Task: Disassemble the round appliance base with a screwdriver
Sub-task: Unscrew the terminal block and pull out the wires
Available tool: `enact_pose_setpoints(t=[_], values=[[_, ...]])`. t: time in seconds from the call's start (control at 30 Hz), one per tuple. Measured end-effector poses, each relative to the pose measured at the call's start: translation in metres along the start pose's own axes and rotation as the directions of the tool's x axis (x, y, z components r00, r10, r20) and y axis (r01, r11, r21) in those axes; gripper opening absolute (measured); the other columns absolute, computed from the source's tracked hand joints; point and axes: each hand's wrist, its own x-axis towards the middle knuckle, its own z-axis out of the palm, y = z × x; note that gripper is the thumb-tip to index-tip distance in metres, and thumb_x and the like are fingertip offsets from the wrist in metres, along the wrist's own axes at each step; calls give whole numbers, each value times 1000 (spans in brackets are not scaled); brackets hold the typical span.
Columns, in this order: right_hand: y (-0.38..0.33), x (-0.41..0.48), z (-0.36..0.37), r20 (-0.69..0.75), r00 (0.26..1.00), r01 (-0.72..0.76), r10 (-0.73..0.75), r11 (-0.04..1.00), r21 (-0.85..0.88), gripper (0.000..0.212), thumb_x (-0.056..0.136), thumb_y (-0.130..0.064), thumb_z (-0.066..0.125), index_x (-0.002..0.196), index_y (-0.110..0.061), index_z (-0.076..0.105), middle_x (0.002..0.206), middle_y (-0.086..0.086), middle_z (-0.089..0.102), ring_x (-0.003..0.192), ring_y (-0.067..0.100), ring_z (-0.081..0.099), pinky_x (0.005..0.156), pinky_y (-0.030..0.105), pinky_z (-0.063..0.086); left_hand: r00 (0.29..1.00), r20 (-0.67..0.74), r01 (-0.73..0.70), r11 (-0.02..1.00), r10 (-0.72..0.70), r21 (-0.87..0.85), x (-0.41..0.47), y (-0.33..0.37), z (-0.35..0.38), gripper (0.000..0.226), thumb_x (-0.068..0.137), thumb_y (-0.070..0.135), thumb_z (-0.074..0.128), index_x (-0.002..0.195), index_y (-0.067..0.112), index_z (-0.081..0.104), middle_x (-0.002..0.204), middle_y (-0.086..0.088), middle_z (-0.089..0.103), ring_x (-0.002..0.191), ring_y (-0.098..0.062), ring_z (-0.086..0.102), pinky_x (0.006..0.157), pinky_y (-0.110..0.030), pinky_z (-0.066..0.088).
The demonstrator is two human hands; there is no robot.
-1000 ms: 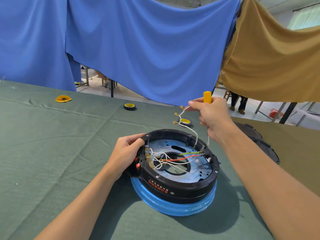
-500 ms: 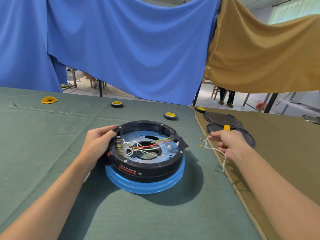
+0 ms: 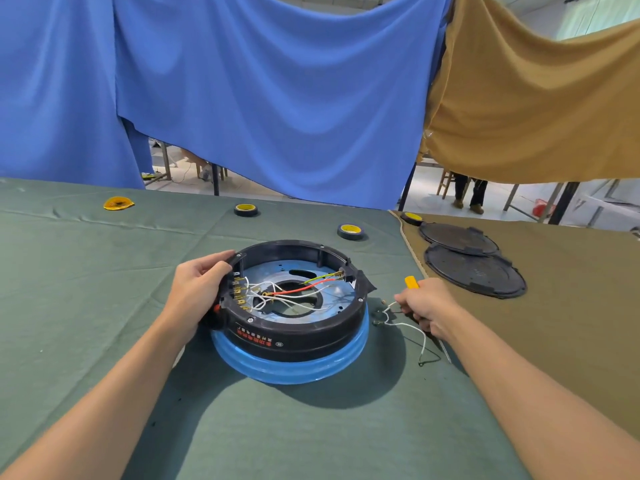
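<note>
The round appliance base [image 3: 294, 330] sits on the green cloth, a black ring over a blue rim, its inside open with a metal plate and red, yellow and white wires. My left hand [image 3: 197, 292] grips the ring's left edge. My right hand [image 3: 427, 308] is low to the right of the base, holding a yellow-handled screwdriver [image 3: 412, 283] whose shaft points down toward the cloth. The same hand pinches a loose white wire [image 3: 412, 329] with small terminals; the wire's end trails on the cloth.
Two black round covers [image 3: 474, 271] lie on the brown cloth at right. Three tape rolls [image 3: 350, 231] and a yellow disc [image 3: 118, 204] lie toward the far edge. Blue and tan sheets hang behind. A person's legs show at far right.
My right hand has carried the white wire and screwdriver away from above the base, down to the cloth at its right. My left hand keeps its grip.
</note>
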Motion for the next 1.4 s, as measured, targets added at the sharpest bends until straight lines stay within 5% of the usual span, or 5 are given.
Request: enact_pose_setpoints(t=[0.5, 0.7, 1.0, 1.2, 1.4], values=[[-12, 17, 2, -47, 999, -32, 26, 991, -128, 18, 86, -11, 65, 73, -7, 55, 60, 10, 56, 39, 14, 36, 40, 19, 28, 1000, 3, 21, 999, -21, -41, -2, -2, 0, 28, 91, 6, 56, 104, 23, 74, 84, 2, 76, 71, -15, 66, 61, -25, 55], [-34, 2, 3, -37, 987, 131, -153, 929, -347, 28, 94, -26, 49, 96, 0, 59, 95, 19, 66, 68, 27, 50, 57, 31, 40, 1000, 21, 20, 999, -19, -47, -4, 1, 0, 29, 92, 6, 55, 104, 25, 73, 84, 4, 76, 71, -9, 71, 58, -19, 55], [-94, -63, 9, 57, 839, 530, -541, 837, 131, 18, 97, -31, 52, 99, -15, 60, 81, 5, 60, 47, 13, 59, 49, 25, 47, 999, 32, 28, 999, -27, -27, 0, 2, 1, 28, 92, 6, 55, 104, 24, 73, 84, 3, 76, 71, -11, 70, 59, -21, 56], [-114, -84, 18, -55, 794, 571, -605, 714, 405, 20, 95, -34, 57, 88, -16, 60, 68, 3, 69, 65, 18, 68, 58, 29, 55, 996, 83, 29, 999, -31, 23, 5, 7, -2, 31, 91, 2, 52, 105, 22, 72, 77, 2, 76, 58, -9, 66, 47, -19, 51], [-102, -88, 33, -137, 778, 614, -613, 698, 367, 24, 94, -38, 57, 86, -16, 51, 66, -1, 70, 71, 19, 70, 52, 27, 47, 984, 175, 9, 994, -28, 110, 12, 12, -7, 39, 91, 0, 51, 119, 21, 67, 106, 2, 74, 91, -15, 72, 78, -31, 57]])
